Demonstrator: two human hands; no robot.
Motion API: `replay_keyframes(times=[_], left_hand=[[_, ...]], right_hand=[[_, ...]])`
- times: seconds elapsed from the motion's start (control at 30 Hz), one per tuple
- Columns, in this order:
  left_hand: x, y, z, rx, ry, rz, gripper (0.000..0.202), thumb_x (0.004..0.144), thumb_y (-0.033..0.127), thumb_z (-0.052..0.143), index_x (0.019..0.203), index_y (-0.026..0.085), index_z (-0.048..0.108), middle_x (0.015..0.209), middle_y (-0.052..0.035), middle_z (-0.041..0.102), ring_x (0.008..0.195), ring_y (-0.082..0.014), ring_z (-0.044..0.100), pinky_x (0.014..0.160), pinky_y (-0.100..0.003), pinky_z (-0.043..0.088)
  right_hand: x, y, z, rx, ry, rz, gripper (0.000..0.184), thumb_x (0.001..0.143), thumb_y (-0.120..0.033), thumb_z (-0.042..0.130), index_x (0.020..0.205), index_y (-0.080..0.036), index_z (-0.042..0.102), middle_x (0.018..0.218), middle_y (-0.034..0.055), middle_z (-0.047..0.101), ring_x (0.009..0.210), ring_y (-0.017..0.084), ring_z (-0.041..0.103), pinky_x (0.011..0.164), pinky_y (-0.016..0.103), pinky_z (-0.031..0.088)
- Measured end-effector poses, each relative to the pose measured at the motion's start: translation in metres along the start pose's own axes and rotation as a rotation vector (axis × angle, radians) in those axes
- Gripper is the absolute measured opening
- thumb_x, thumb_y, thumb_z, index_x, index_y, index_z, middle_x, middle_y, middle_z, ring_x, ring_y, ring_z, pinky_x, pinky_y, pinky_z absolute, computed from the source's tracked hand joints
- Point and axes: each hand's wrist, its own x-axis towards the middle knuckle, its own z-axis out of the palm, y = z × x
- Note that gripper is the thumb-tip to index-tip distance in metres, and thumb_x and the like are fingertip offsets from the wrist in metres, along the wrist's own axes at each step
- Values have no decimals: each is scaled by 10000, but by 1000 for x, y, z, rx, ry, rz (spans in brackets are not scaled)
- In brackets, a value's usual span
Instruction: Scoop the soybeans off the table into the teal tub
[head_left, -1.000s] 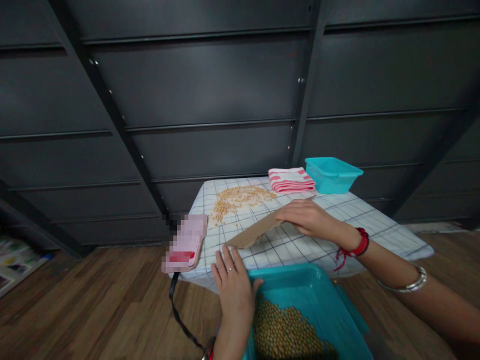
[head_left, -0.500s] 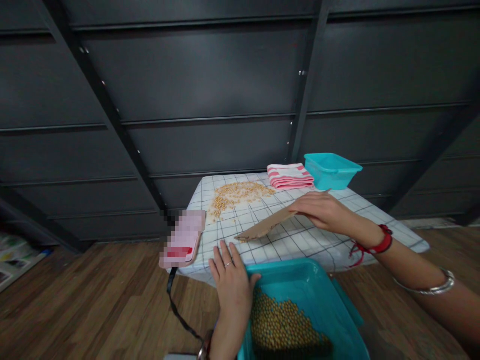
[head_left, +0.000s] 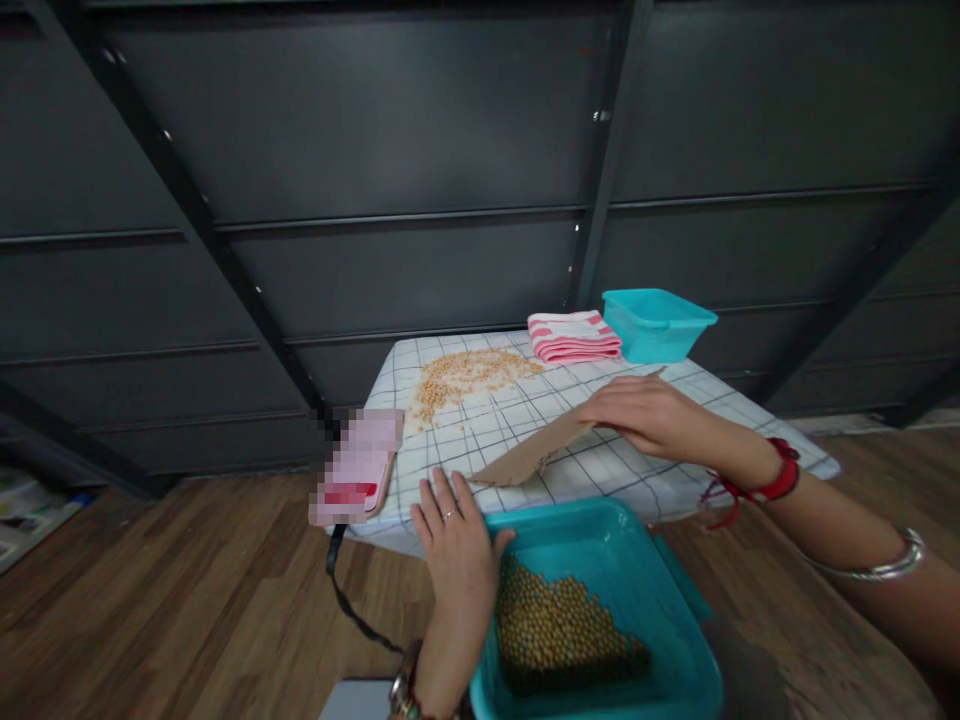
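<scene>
My right hand [head_left: 637, 415] grips a piece of brown cardboard [head_left: 529, 452] by its upper edge. The cardboard slants over the checked cloth, its lower edge at the table's front side above the teal bin [head_left: 630, 535]. My left hand [head_left: 459, 550] lies with fingers stretched out on the table edge, its thumb over the bin's left rim. Soybeans [head_left: 562, 620] are heaped inside the bin, which sits below the front edge. More loose soybeans [head_left: 442, 380] are scattered over the far left part of the cloth.
A folded pink-and-white towel [head_left: 574, 337] and a small turquoise basket [head_left: 656, 325] stand at the back right of the table [head_left: 757, 440]. A phone [head_left: 360, 465] with a black strap lies at the left edge. A dark panelled wall [head_left: 405, 270] rises behind.
The view has shifted slightly, so the scene sits a little higher and further left. A few beans at the cardboard's lower edge no longer show. Both hands keep nearly the same pose.
</scene>
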Motion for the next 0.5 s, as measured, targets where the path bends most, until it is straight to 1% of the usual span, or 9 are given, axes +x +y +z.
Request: replay_keyframes(times=[0.17,0.27,0.37,0.5], left_hand=[[2,0,-4,-32,-52,-16,756,689,393,622,1291,8,375,1355,-297,377,1250,-409,347,999,-593,286],[3,1,-5,-55,-55,-21,751,687,387,630,1284,6,382,1356,-294,377,1252,-416,338,1001,-597,278],[3,1,-6,-82,-55,-13,764,686,401,630,1287,5,371,1362,-285,373,1257,-418,328,1004,-597,271],[3,2,-7,-101,-78,-20,803,682,423,632,1297,-8,346,1368,-304,348,1268,-425,307,1012,-606,248]], right_hand=[[-6,-7,-7,-2,-25,-7,288,828,-55,367,966,-193,579,851,50,670,780,152,596,699,294,473],[-8,-12,-11,-23,-15,-21,282,824,-47,365,965,-195,559,827,45,666,765,154,596,685,286,468],[-11,-15,-15,-55,-18,-39,299,814,-38,365,981,-205,550,826,38,667,766,151,604,706,281,464],[-16,-14,-19,-74,-41,7,277,841,-68,364,977,-214,557,848,35,670,787,150,612,718,283,468]])
